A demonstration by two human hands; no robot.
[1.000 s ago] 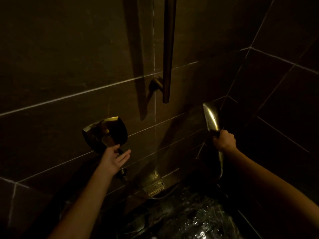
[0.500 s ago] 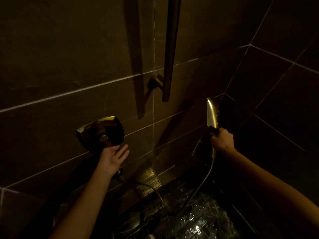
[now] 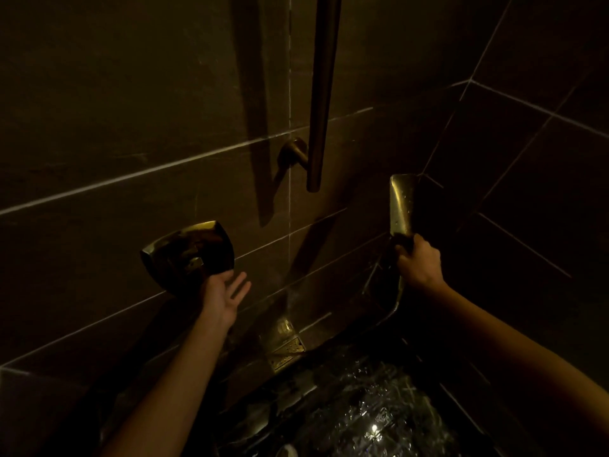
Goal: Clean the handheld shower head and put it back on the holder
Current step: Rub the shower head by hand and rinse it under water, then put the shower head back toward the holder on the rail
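Right hand (image 3: 419, 263) grips handle of flat brass-coloured metal shower head (image 3: 401, 203), held upright near tiled corner. Left hand (image 3: 224, 293) fingers spread, empty, just below brass wall control plate (image 3: 189, 250).

Bare forearms (image 3: 179, 377), L hand (image 3: 224, 296), R hand (image 3: 420, 263)

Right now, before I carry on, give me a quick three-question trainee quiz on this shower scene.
1. True or false: the right hand grips the shower head below its face.
2. The left hand is: A) wrapped round a sponge; B) open, next to the wall control; C) holding a cloth.
3. Fill in: the shower head is to the ___ of the vertical rail.
Key: 1 true; 2 B; 3 right.
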